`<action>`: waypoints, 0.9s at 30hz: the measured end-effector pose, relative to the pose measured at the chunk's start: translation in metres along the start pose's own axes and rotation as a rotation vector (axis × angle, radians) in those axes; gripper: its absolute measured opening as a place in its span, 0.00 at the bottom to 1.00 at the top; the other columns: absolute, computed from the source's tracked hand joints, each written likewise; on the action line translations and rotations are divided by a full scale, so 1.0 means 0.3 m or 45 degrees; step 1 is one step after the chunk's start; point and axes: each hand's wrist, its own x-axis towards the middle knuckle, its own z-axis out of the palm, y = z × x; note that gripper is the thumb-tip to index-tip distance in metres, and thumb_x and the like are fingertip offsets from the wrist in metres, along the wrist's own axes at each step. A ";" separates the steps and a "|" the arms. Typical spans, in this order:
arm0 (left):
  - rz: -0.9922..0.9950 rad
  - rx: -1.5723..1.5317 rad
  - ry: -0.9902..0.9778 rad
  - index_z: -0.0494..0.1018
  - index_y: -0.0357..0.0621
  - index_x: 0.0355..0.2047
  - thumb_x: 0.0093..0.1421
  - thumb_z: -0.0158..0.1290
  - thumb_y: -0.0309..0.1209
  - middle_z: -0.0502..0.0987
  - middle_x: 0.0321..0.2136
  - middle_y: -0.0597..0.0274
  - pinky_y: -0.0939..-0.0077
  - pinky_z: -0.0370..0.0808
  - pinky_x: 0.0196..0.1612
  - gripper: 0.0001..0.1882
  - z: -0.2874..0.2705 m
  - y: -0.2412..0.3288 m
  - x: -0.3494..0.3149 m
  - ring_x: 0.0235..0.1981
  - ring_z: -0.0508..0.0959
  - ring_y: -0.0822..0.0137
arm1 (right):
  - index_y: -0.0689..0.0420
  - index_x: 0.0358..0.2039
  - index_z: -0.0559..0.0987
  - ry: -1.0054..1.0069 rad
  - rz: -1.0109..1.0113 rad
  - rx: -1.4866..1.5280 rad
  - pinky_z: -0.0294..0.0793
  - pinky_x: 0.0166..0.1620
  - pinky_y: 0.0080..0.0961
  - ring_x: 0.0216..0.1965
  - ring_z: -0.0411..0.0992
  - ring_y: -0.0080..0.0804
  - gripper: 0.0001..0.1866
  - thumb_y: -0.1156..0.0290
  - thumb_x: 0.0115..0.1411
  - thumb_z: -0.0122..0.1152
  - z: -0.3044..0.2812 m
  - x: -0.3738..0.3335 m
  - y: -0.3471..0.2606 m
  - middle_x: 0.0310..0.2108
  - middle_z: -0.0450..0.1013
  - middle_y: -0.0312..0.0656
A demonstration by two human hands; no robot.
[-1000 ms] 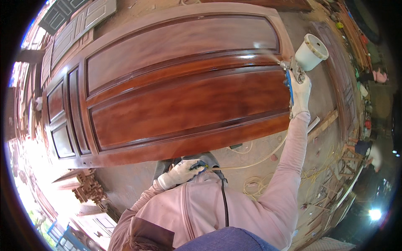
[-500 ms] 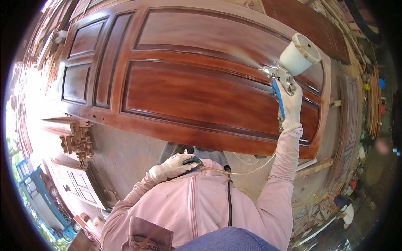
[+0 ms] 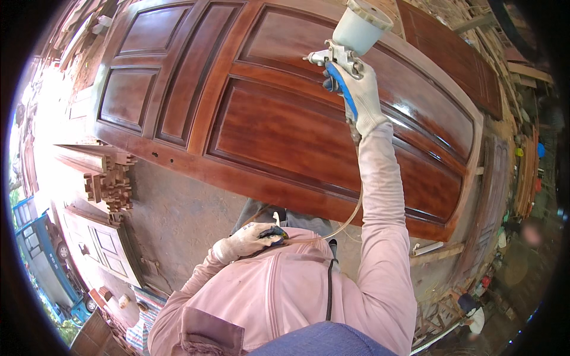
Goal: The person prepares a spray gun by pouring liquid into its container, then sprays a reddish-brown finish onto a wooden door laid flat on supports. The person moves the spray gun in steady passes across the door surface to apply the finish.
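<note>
A large reddish-brown wooden door (image 3: 291,130) with raised panels lies in front of me, its surface glossy in places. Over its far half, my gloved right hand (image 3: 363,98) is wrapped round a metal spray gun (image 3: 339,58), its nozzle facing left. A white paint cup (image 3: 362,29) sits on top of the gun. From below the gun, a clear hose (image 3: 347,223) curves back toward my waist. There my gloved left hand (image 3: 248,240) is closed round the hose, close to my body.
Stacked wood strips (image 3: 110,184) and a pale panelled door (image 3: 110,243) stand at left, with a blue truck (image 3: 50,270) beyond. Another brown door (image 3: 454,56) lies at the far right, and one more panel (image 3: 488,207) to the right. Another person (image 3: 473,314) is low at right.
My right hand has carried the spray gun leftward and farther away. My left hand stays at my waist. The view has turned, so the door sits tilted and farther right.
</note>
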 end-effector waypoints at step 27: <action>0.070 0.372 -0.169 0.75 0.36 0.48 0.64 0.53 0.43 0.79 0.42 0.45 0.63 0.74 0.49 0.22 0.244 0.079 0.272 0.45 0.79 0.49 | 0.63 0.53 0.76 0.939 -0.165 -1.192 0.77 0.41 0.22 0.44 0.77 0.24 0.20 0.71 0.61 0.61 -1.096 -0.509 0.029 0.45 0.79 0.41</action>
